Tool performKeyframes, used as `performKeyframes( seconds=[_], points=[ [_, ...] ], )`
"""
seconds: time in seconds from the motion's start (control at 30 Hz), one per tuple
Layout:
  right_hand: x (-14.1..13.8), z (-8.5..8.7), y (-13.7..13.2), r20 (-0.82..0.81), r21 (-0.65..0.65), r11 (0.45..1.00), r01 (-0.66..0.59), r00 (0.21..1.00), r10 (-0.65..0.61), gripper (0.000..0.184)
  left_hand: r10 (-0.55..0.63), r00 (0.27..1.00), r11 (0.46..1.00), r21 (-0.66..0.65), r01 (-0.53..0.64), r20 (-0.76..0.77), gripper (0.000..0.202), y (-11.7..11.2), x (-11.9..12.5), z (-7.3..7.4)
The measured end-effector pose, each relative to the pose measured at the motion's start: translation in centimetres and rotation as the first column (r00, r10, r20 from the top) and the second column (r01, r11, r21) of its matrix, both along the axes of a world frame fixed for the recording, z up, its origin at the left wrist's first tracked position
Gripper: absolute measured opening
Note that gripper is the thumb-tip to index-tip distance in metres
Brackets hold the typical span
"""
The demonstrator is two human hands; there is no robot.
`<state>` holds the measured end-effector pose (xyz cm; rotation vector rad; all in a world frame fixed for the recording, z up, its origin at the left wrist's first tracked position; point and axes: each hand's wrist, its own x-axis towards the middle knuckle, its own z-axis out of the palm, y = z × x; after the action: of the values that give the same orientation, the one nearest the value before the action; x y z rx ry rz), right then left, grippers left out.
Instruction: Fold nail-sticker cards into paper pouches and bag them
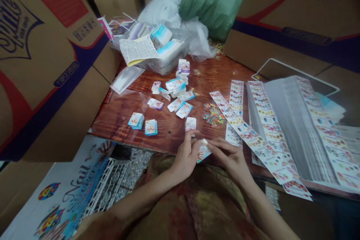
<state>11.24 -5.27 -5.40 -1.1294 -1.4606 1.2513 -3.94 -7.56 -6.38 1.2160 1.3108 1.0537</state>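
Near the table's front edge, my left hand (185, 155) and my right hand (228, 153) both grip one small printed card packet (203, 151), blue and white with a hand picture on it. The left thumb presses on its left side, and the right fingers pinch its upper right corner. Just beyond my left fingers lies a white and purple packet (191, 123). Two small stacks of blue packets, one on the left (136, 120) and one beside it (151, 127), sit left of my hands. A looser pile of packets (176, 86) lies farther back.
Strips of stickers (261, 146) and a thick stack of sheets (292, 120) cover the table's right side. Tiny colourful pieces (213, 114) lie scattered near the middle. A plastic-lined tub (165, 65) stands at the back. Large cartons flank both sides, left (84, 93) and right (270, 45).
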Motion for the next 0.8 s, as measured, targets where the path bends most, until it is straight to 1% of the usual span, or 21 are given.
performKeyframes(
  seconds=[0.13, 0.2, 0.27, 0.3, 0.33, 0.37, 0.43, 0.5, 0.57, 0.63, 0.73, 0.8],
  points=[
    [0.3, -0.3, -0.1, -0.018, -0.048, 0.998, -0.036, 0.999, 0.035, 0.018, 0.024, 0.999, 0.999, 0.022, -0.023, -0.045, 0.025, -0.1, -0.1, 0.2],
    [0.4, -0.7, -0.1, -0.082, -0.133, 0.990, -0.047, 0.996, 0.036, 0.018, 0.012, 0.993, 0.999, 0.052, -0.006, -0.115, 0.027, -0.1, -0.2, 0.5],
    [0.4, -1.1, -0.1, -0.165, -0.252, 0.967, -0.034, 0.986, -0.009, 0.018, -0.006, 0.982, 0.997, 0.076, 0.020, -0.188, 0.028, -0.1, -0.2, 0.8],
    [0.3, -1.2, 0.0, -0.180, -0.291, 0.956, -0.018, 0.983, -0.037, 0.017, -0.005, 0.977, 0.996, 0.083, 0.024, -0.214, 0.028, 0.0, -0.3, 1.0],
    [0.2, -1.3, 0.0, -0.172, -0.301, 0.954, 0.001, 0.984, -0.055, 0.017, 0.001, 0.973, 0.996, 0.086, 0.019, -0.232, 0.028, 0.0, -0.4, 1.1],
    [0.1, -1.2, 0.0, -0.144, -0.280, 0.960, 0.014, 0.988, -0.057, 0.016, 0.007, 0.970, 0.996, 0.088, 0.015, -0.242, 0.028, 0.0, -0.5, 1.2],
    [-0.2, -0.8, 0.1, -0.065, -0.180, 0.984, 0.001, 0.998, -0.013, 0.015, 0.014, 0.968, 0.995, 0.099, 0.011, -0.252, 0.029, -0.1, -0.7, 1.3],
    [-0.6, -0.4, 0.2, -0.005, -0.073, 0.996, -0.047, 0.999, 0.047, 0.014, 0.024, 0.967, 0.993, 0.120, 0.007, -0.256, 0.030, -0.3, -1.0, 1.1],
    [-1.0, -0.1, 0.4, 0.030, -0.006, 0.996, -0.093, 0.995, 0.093, 0.015, 0.049, 0.971, 0.992, 0.124, -0.020, -0.234, 0.030, -0.5, -1.2, 0.9],
    [-1.4, -0.1, 0.5, 0.018, -0.002, 0.994, -0.107, 0.994, 0.107, 0.015, 0.083, 0.981, 0.992, 0.106, -0.066, -0.173, 0.030, -0.5, -1.4, 0.7],
    [-2.3, -0.4, 0.4, -0.054, -0.023, 0.997, -0.067, 0.996, 0.066, 0.014, 0.118, 0.989, 0.989, 0.099, -0.109, -0.092, 0.031, -0.3, -1.7, 0.6],
    [-3.0, -0.6, 0.1, -0.062, 0.042, 0.999, -0.033, 0.997, 0.035, 0.014, 0.147, 0.986, 0.983, 0.126, -0.136, -0.082, 0.030, -0.2, -1.9, 0.7]
  ],
)
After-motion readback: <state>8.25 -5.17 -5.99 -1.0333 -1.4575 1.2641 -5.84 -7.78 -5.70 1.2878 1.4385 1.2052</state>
